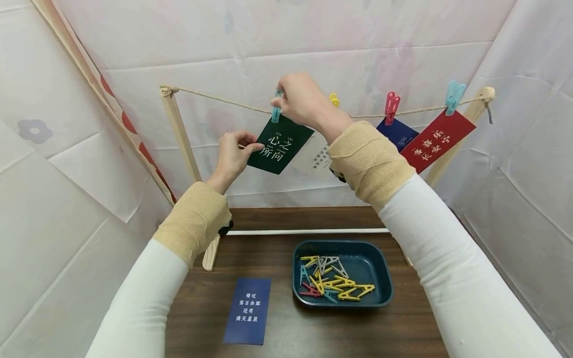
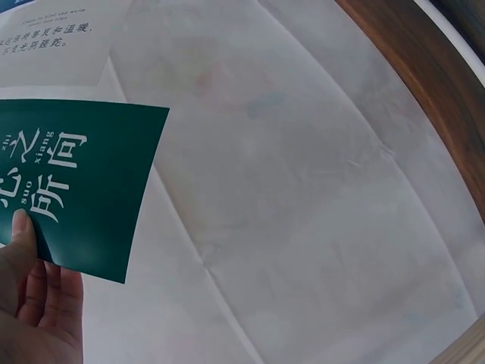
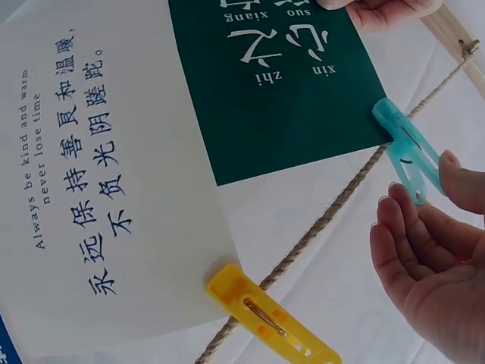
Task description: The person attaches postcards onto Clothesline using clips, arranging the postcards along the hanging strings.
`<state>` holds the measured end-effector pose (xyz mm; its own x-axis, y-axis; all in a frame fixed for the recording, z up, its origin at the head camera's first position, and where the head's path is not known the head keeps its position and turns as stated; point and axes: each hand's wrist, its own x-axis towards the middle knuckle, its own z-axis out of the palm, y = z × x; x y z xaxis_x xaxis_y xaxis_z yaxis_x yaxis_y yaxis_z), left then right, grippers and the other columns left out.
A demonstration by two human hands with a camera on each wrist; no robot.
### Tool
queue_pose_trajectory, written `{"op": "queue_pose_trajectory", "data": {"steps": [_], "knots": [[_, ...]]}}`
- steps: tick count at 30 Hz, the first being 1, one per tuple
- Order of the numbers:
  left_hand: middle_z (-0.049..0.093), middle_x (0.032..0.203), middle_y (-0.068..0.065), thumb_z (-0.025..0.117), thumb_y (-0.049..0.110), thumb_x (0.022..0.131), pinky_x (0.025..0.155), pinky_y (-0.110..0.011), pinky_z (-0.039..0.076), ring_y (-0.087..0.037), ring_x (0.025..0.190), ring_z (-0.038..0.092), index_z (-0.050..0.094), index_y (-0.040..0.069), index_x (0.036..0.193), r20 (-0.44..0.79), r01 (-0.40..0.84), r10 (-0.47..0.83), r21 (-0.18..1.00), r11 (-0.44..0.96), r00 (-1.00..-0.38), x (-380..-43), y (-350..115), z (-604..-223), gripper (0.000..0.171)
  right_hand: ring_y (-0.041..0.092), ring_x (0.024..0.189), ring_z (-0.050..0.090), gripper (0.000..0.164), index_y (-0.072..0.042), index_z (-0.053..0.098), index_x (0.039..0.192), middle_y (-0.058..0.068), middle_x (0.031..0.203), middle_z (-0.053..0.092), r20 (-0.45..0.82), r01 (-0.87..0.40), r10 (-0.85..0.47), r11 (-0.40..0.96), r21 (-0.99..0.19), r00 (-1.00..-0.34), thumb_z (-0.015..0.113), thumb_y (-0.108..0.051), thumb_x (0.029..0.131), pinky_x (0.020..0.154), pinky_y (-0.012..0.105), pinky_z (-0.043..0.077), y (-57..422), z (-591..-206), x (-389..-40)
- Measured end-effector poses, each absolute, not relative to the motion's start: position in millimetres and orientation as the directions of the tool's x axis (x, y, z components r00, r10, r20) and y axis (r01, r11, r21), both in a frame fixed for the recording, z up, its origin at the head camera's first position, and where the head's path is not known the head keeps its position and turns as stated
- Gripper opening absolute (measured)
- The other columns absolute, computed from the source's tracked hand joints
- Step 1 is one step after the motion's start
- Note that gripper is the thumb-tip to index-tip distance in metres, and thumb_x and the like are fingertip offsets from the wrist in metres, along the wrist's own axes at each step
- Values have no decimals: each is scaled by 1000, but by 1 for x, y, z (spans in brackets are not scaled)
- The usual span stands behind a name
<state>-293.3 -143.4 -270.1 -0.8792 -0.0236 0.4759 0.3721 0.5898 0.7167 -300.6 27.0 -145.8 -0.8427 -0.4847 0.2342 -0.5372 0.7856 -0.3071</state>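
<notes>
A dark green card (image 1: pixel 281 145) with white characters hangs tilted at the rope (image 1: pixel 224 101). My left hand (image 1: pixel 235 154) pinches its lower left edge, thumb on the printed face, as the left wrist view (image 2: pixel 38 296) also shows. A light blue clothespin (image 3: pixel 405 144) bites the card's upper corner at the rope. My right hand (image 1: pixel 302 99) holds that clothespin by its handles, with the thumb (image 3: pixel 462 182) on one handle and fingertips at the other. Beside the green card, a white card (image 3: pixel 106 189) hangs from a yellow clothespin (image 3: pixel 265 311).
Farther right hang a dark blue card (image 1: pixel 397 133) under a red clothespin (image 1: pixel 391 107) and a red card (image 1: pixel 438 138) under another blue clothespin (image 1: pixel 454 97). Wooden posts (image 1: pixel 181 134) carry the rope. Below, a teal tray (image 1: pixel 376 258) holds several clothespins; a blue card (image 1: pixel 247 311) lies beside it.
</notes>
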Motion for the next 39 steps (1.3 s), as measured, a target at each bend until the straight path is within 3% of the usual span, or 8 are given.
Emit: {"op": "queue_pose_trajectory", "data": {"steps": [6, 14, 21, 25, 30, 39], "knots": [[65, 84, -19, 71, 6, 86, 68, -24, 44, -20, 74, 57, 67, -8, 88, 479, 368, -39, 721, 587, -877, -294, -143, -270, 15, 18, 85, 55, 36, 4, 56, 125, 13, 105, 63, 231, -528, -476, 792, -308, -849, 51, -22, 100, 74, 25, 46, 26, -147, -301], [66, 86, -19, 71, 6, 85, 72, -28, 46, -23, 77, 59, 66, -7, 89, 479, 361, -53, 725, 587, -876, -294, -144, -271, 14, 19, 86, 56, 47, 4, 42, 139, 13, 106, 63, 206, -520, -478, 781, -346, -854, 49, -22, 100, 77, 26, 45, 29, -151, -301], [65, 88, -18, 71, 7, 86, 71, -27, 46, -22, 79, 59, 66, -7, 91, 462, 348, -49, 729, 589, -885, -294, -143, -271, 16, 21, 83, 55, 35, 1, 53, 126, 12, 98, 62, 212, -527, -483, 771, -357, -850, 51, -22, 100, 73, 28, 44, 34, -157, -303], [64, 89, -19, 70, 6, 87, 76, -33, 47, -24, 81, 58, 66, -7, 92, 463, 357, -39, 732, 581, -886, -293, -143, -273, 15, 23, 95, 55, 47, 2, 43, 138, 15, 111, 60, 207, -504, -459, 789, -353, -864, 52, -23, 99, 83, 32, 45, 37, -159, -302], [64, 90, -19, 70, 6, 87, 74, -31, 46, -24, 81, 58, 66, -7, 94, 476, 376, -27, 726, 576, -879, -292, -144, -274, 15, 27, 109, 52, 52, 2, 39, 142, 17, 124, 56, 254, -500, -435, 796, -341, -864, 54, -22, 98, 93, 34, 43, 43, -161, -297], [65, 92, -17, 69, 13, 89, 69, -25, 44, -23, 82, 58, 66, -6, 97, 514, 419, -14, 715, 560, -858, -290, -146, -277, 21, 29, 108, 51, 37, 2, 56, 127, 17, 117, 58, 420, -576, -435, 756, -311, -796, 57, -19, 96, 93, 37, 40, 57, -176, -285]]}}
